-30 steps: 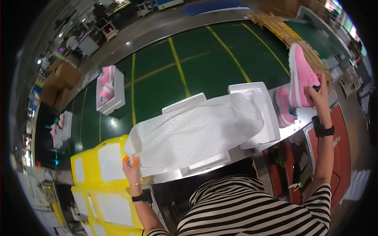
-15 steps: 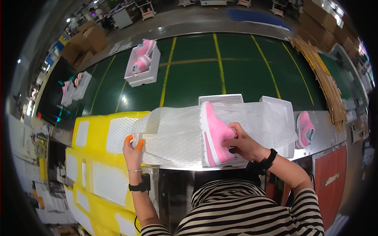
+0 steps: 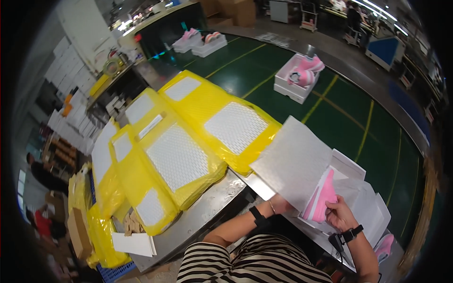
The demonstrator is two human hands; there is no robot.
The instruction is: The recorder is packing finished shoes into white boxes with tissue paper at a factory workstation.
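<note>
Grasping a smooth, white-soled pink sneaker at the frame's lower right, the right hand is beside thin white paper; the left hand is partly hidden, its grip unclear.

Room to pass lies over the green belt, between the lone shoe box and the open box; leftward, raised paper and yellow packs block the way.

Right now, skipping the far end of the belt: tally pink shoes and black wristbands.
Pink shoes: 4 (one in the grip of the right hand, one at lower right, two in the nearer belt box)
Black wristbands: 2
Total: 6
</note>
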